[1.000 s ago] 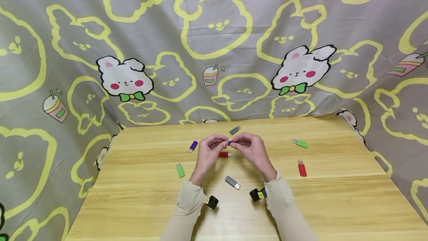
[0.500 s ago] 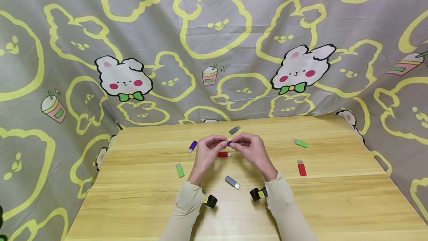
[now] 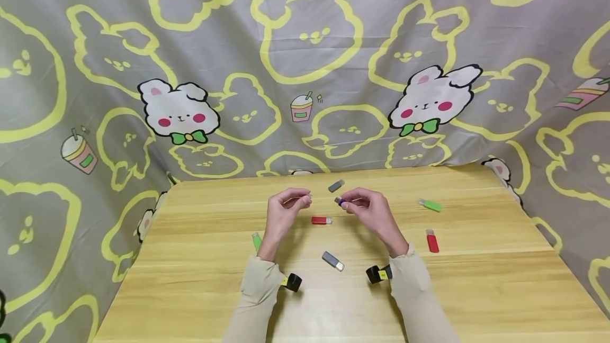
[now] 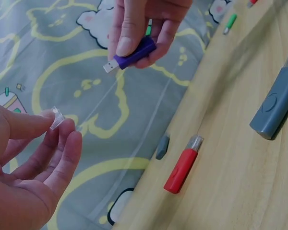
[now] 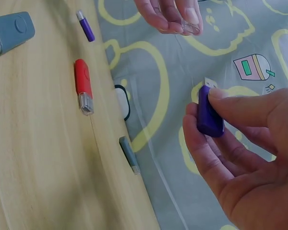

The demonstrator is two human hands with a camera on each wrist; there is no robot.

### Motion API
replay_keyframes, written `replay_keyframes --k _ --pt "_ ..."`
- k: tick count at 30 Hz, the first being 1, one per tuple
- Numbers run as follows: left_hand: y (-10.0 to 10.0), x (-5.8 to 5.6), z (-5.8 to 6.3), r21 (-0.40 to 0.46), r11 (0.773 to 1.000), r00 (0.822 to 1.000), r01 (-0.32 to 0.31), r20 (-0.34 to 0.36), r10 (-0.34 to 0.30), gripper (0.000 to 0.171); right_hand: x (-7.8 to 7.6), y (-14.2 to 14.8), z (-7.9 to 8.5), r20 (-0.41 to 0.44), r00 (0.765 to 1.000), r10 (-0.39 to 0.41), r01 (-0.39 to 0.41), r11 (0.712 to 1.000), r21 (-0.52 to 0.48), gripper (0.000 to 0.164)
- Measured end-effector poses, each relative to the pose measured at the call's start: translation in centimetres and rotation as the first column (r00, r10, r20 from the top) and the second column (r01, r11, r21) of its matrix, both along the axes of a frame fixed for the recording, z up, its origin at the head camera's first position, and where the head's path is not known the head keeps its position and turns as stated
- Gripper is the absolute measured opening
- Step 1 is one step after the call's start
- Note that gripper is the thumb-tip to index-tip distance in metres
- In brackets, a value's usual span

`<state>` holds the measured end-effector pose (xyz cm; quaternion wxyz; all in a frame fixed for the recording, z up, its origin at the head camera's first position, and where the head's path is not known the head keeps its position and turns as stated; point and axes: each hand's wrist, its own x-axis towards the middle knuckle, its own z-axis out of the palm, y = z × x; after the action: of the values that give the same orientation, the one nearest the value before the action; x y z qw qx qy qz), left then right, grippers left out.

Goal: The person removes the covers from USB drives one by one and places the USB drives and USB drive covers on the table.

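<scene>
Between thumb and fingers my right hand [image 3: 367, 206] pinches a purple USB stick [image 5: 210, 112], its bare metal plug [image 4: 110, 66] pointing toward the left hand. My left hand [image 3: 287, 210] pinches a small clear plastic cap [image 4: 57, 118] by its fingertips. The two hands are apart above the table, with a gap between the cap and the plug. Under them lies a red USB stick [image 3: 321, 220] with a clear cap on its end. Nearer to me is a grey USB stick [image 3: 332, 261]. Another grey stick [image 3: 335, 186] lies beyond the hands.
On the right of the wooden table [image 3: 476, 290] lie a green USB stick [image 3: 430, 205] and a red one [image 3: 432, 241]. A green stick [image 3: 257, 241] is partly hidden by the left wrist. Another purple stick [image 5: 86, 26] shows in the right wrist view. A patterned curtain [image 3: 229, 57] hangs behind.
The hands, together around the purple USB stick before, have moved apart. The clear cap has come off the plug and is in the left hand; the stick stays in the right.
</scene>
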<state>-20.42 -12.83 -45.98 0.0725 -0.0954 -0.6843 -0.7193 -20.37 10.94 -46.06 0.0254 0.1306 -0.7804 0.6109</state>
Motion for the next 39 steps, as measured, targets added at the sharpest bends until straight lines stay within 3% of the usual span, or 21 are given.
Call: replay_keyframes --k 11,18,25,33,39 --pt "0.0 0.1 -0.1 -0.002 1.000 1.000 -0.018 0.002 0.018 0.014 -0.7 1.1 -0.7 -0.045 0.992 -0.118 0.121 0.990 0.071 0.015" --pt "0.1 0.0 -0.3 0.004 1.000 0.999 -0.021 0.026 0.021 0.014 -2.8 2.3 -1.2 0.055 0.983 -0.178 0.172 0.981 0.092 0.018" --pt "0.1 0.0 -0.5 -0.022 1.000 0.999 -0.019 0.031 0.020 0.012 -4.9 2.7 -2.3 0.152 0.964 -0.217 0.188 0.965 0.185 0.020" --pt "0.2 0.1 -0.7 -0.044 0.999 0.999 -0.026 0.030 0.028 0.013 -6.6 2.3 -3.0 0.158 0.950 -0.269 0.207 0.922 0.328 0.018" --pt "0.3 0.1 -0.7 -0.054 0.998 0.999 -0.026 0.045 0.029 0.014 -7.2 2.0 -2.9 0.140 0.941 -0.310 0.222 0.871 0.438 0.019"
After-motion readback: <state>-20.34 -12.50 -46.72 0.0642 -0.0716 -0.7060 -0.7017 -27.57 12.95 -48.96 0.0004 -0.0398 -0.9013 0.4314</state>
